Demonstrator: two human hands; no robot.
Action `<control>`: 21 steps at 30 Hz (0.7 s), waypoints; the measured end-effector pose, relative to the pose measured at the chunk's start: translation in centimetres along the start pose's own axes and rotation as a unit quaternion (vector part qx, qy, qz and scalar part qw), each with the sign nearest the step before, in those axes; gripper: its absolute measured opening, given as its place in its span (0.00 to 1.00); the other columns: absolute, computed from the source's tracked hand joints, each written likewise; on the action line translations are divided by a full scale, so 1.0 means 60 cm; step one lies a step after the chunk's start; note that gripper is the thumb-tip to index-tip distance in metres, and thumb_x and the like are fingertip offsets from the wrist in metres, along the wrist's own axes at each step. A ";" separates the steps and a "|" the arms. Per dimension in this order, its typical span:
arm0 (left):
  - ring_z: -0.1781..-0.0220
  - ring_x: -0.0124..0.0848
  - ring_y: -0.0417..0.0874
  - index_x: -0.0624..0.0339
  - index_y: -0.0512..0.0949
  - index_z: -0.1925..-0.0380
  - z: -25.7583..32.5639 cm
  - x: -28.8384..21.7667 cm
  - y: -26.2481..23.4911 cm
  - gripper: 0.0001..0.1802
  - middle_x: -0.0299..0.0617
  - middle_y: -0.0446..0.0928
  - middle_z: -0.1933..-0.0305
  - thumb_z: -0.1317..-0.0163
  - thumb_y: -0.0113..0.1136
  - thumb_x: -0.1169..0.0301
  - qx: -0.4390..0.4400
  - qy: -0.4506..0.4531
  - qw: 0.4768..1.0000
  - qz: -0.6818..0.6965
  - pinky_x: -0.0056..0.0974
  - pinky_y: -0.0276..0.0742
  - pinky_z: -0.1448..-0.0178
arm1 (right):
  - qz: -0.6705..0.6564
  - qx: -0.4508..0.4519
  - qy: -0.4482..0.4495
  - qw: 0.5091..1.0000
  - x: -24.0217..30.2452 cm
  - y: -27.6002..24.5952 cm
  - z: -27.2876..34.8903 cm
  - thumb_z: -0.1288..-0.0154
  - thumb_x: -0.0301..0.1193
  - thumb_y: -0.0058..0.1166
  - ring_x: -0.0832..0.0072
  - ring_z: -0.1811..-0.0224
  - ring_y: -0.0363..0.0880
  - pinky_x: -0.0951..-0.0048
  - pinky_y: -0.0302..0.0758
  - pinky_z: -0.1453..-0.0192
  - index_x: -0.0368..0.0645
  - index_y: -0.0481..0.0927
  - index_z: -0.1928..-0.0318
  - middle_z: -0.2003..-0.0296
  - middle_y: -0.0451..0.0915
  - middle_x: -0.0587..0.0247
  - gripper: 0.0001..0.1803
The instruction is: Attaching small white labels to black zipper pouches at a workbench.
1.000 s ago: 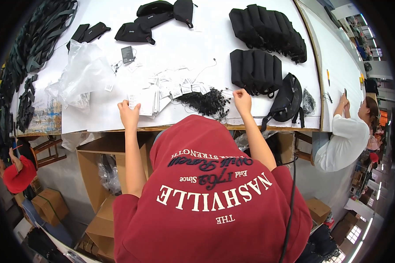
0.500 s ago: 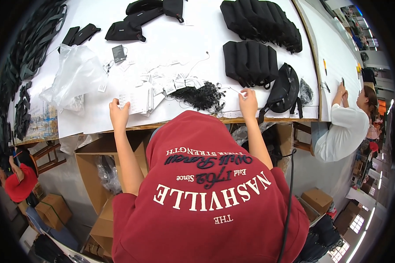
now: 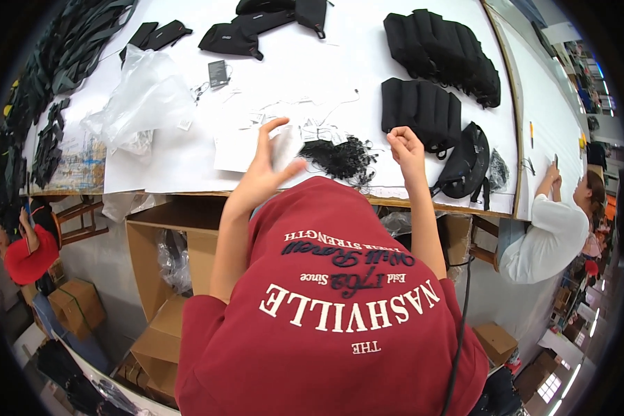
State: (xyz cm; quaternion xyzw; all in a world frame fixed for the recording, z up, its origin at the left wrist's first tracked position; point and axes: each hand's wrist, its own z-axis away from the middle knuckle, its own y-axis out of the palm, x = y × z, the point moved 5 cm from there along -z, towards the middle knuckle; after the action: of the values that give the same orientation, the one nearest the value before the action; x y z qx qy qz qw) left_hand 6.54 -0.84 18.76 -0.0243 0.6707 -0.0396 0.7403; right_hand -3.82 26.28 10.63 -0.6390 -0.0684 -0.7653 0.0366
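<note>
My left hand [image 3: 260, 170] is above the near edge of the table, thumb and fingers spread apart. A blurred white tag or card [image 3: 286, 147] shows between thumb and index finger; whether it touches the hand is unclear. To the right lies a tangled heap of black tag strings [image 3: 343, 158], with white paper tags [image 3: 319, 130] spread behind it. My right hand [image 3: 407, 144] is raised right of the heap, thumb and fingertips pinched together. Anything in that pinch is too small to make out. A white sheet [image 3: 232, 154] lies left of the tags.
Black pouches stand in two rows [image 3: 423, 111] [image 3: 444, 52] at the right, beside a black waist bag [image 3: 464, 163]. More black pouches [image 3: 229, 41], a clear plastic bag [image 3: 145, 90] and black straps [image 3: 83, 48] lie leftward. Cardboard boxes [image 3: 159, 256] stand below the table. Another person [image 3: 544, 236] sits right.
My left hand has moved right from the white sheet toward the string heap, its fingers now spread. My right hand has shifted slightly and its fingers are pinched. The whole view has shifted a little.
</note>
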 end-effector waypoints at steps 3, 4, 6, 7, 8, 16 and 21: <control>0.46 0.31 0.71 0.57 0.57 0.40 -0.008 -0.021 0.031 0.30 0.46 0.70 0.49 0.40 0.59 0.71 -0.006 -0.007 0.999 0.047 0.36 0.67 0.43 | 0.070 0.034 -0.036 0.996 0.113 0.086 0.050 0.39 0.25 0.56 0.92 0.83 0.51 0.84 0.48 0.79 0.40 0.76 0.68 0.84 0.61 0.80 0.03; 0.46 0.31 0.71 0.57 0.57 0.40 -0.010 -0.027 0.039 0.30 0.46 0.70 0.49 0.40 0.59 0.71 -0.005 -0.007 0.999 0.043 0.36 0.67 0.43 | 0.099 0.048 -0.082 0.991 0.151 0.111 0.067 0.40 0.25 0.57 0.92 0.83 0.50 0.84 0.46 0.79 0.40 0.77 0.68 0.85 0.58 0.81 0.03; 0.55 0.27 0.72 0.58 0.64 0.48 -0.012 -0.040 0.045 0.21 0.40 0.72 0.58 0.40 0.59 0.73 -0.039 0.025 0.991 0.126 0.31 0.68 0.50 | 0.152 0.062 -0.153 0.974 0.197 0.143 0.092 0.43 0.25 0.59 0.92 0.83 0.48 0.83 0.43 0.78 0.39 0.78 0.68 0.86 0.56 0.82 0.04; 0.59 0.24 0.73 0.59 0.67 0.52 -0.012 -0.047 0.047 0.17 0.37 0.72 0.62 0.40 0.59 0.74 -0.056 0.042 0.984 0.167 0.29 0.69 0.53 | 0.175 0.063 -0.178 0.966 0.209 0.154 0.100 0.44 0.24 0.60 0.92 0.83 0.47 0.83 0.41 0.78 0.39 0.79 0.68 0.86 0.55 0.82 0.04; 0.63 0.23 0.74 0.62 0.74 0.60 -0.006 -0.068 0.046 0.09 0.35 0.73 0.65 0.41 0.59 0.76 -0.086 0.028 0.985 0.146 0.27 0.68 0.57 | 0.192 0.055 -0.194 0.960 0.217 0.162 0.106 0.45 0.24 0.61 0.92 0.84 0.46 0.82 0.42 0.79 0.40 0.79 0.69 0.87 0.55 0.81 0.04; 0.68 0.20 0.72 0.66 0.79 0.63 0.002 -0.084 0.044 0.07 0.36 0.72 0.66 0.44 0.60 0.82 -0.121 0.203 0.972 -0.015 0.25 0.67 0.67 | 0.247 0.002 -0.288 0.925 0.222 0.180 0.124 0.46 0.23 0.61 0.88 0.87 0.53 0.81 0.51 0.83 0.40 0.79 0.68 0.89 0.60 0.74 0.05; 0.72 0.23 0.72 0.64 0.81 0.60 0.009 -0.101 0.045 0.13 0.37 0.72 0.72 0.48 0.62 0.83 -0.141 0.213 0.961 -0.108 0.27 0.67 0.68 | 0.251 -0.007 -0.277 0.927 0.218 0.184 0.118 0.45 0.23 0.60 0.88 0.86 0.55 0.81 0.51 0.82 0.40 0.79 0.67 0.88 0.61 0.74 0.05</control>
State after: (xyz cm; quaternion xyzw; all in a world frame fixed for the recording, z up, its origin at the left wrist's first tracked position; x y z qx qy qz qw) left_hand 6.57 2.42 24.56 -0.1916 0.8052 -0.0288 0.5604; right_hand 2.30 16.87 25.34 -0.8218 0.0922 -0.5243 0.2031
